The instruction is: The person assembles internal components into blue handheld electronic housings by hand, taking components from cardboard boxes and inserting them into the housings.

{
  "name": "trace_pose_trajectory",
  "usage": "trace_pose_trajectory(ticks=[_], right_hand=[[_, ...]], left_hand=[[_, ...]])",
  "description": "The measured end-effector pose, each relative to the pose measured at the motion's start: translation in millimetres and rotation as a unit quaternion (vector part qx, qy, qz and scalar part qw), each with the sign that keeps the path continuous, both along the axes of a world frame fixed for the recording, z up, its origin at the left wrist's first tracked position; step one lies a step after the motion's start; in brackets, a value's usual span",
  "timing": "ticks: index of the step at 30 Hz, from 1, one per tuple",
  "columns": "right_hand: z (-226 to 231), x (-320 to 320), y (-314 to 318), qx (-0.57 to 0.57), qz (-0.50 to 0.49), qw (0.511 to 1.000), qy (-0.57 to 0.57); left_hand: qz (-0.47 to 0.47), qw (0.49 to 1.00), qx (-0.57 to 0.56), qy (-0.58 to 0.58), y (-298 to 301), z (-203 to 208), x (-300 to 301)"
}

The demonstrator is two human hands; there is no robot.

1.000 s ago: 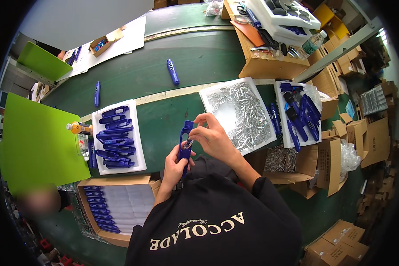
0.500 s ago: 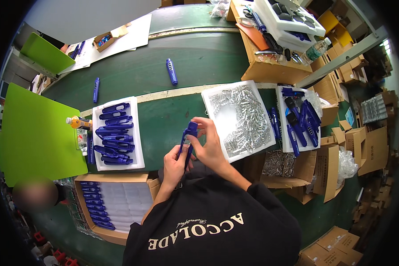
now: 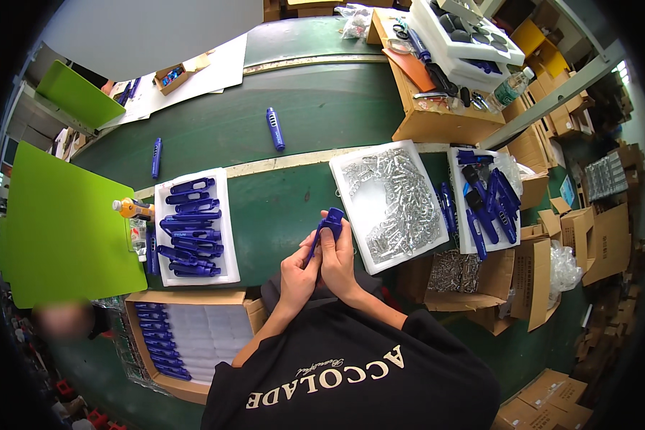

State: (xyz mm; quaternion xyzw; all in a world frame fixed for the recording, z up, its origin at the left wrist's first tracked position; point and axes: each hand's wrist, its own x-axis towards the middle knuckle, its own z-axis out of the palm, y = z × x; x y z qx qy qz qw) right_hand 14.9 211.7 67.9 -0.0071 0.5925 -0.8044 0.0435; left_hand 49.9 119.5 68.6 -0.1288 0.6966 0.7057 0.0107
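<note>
Close in front of my body, both hands grip one blue plastic casing point(image 3: 331, 220), long and narrow with a wider end pointing up and away. My left hand point(image 3: 299, 276) is closed around its lower part. Higher up, my right hand point(image 3: 337, 264) wraps the wider end, thumb pressed on its face. My fingers hide much of the casing. To the right lies a white foam tray point(image 3: 369, 190) heaped with small shiny metal parts. On the left, another white foam tray point(image 3: 229, 240) holds several blue casings in a stack.
A third tray point(image 3: 498, 247) at right carries blue pieces. An open carton point(image 3: 254, 315) with rows of blue casings sits at lower left. Two casings lie on the green bench point(image 3: 330, 100). A green panel point(image 3: 64, 229), orange-capped bottle point(image 3: 132, 208) and wooden shelf point(image 3: 444, 129) border the area.
The casing and both hands have come lower, nearer my body. My right hand has moved from fingering the top end to wrapping it, thumb pressed on. The view has shifted slightly.
</note>
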Motion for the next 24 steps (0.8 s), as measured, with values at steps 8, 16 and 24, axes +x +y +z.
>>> trace_pose_trajectory(ticks=[8,16,24], right_hand=[[2.0,-6.3,-2.5,-0.036,-0.014,0.999,0.005],[6.7,-16.4,-7.9,-0.05,0.0,0.999,-0.002],[-12.9,-39.9,3.3,-0.093,0.076,0.992,-0.025]], left_hand=[[0.045,0.999,-0.011,0.026,8.9,6.7,-3.1],[0.081,0.994,-0.078,0.007,12.8,16.2,-7.7],[-0.003,1.0,-0.024,-0.017,-3.9,4.4,-10.1]])
